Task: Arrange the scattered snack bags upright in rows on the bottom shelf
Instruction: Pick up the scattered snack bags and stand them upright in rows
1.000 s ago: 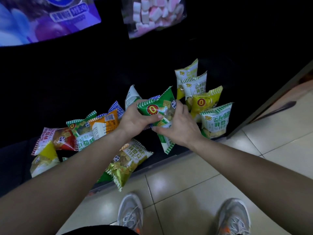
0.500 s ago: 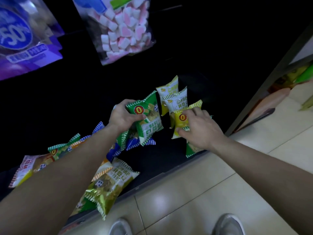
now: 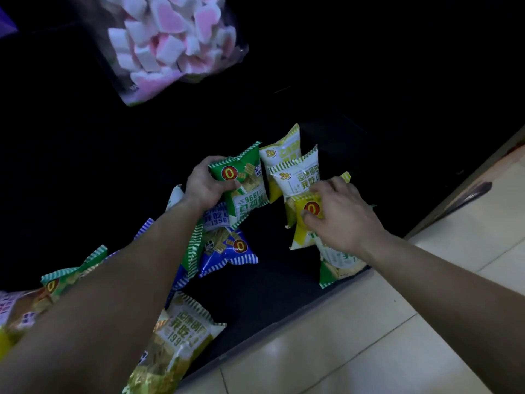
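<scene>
My left hand [image 3: 206, 184] grips a green snack bag [image 3: 244, 180] and holds it upright over the dark bottom shelf [image 3: 264, 285]. My right hand [image 3: 338, 214] rests with fingers spread on a yellow bag [image 3: 305, 226] in the upright row at the right. Behind it stand a white bag [image 3: 295, 177] and a pale yellow bag [image 3: 284, 149]. A green-and-white bag [image 3: 336, 265] leans under my right wrist. A blue bag [image 3: 227, 251] lies flat below the green one. More bags lie scattered at the left, partly hidden by my left arm.
A gold-green bag [image 3: 173, 342] hangs over the shelf's front edge. A bag of pink and white marshmallows [image 3: 170, 44] hangs on the shelf above. Pale floor tiles [image 3: 369, 336] run along the front. A dark shelf upright [image 3: 460, 194] bounds the right side.
My left hand has carried the green bag up and right, beside the upright row. My right hand let go of it and moved onto the yellow bag. The camera has tilted up and closer.
</scene>
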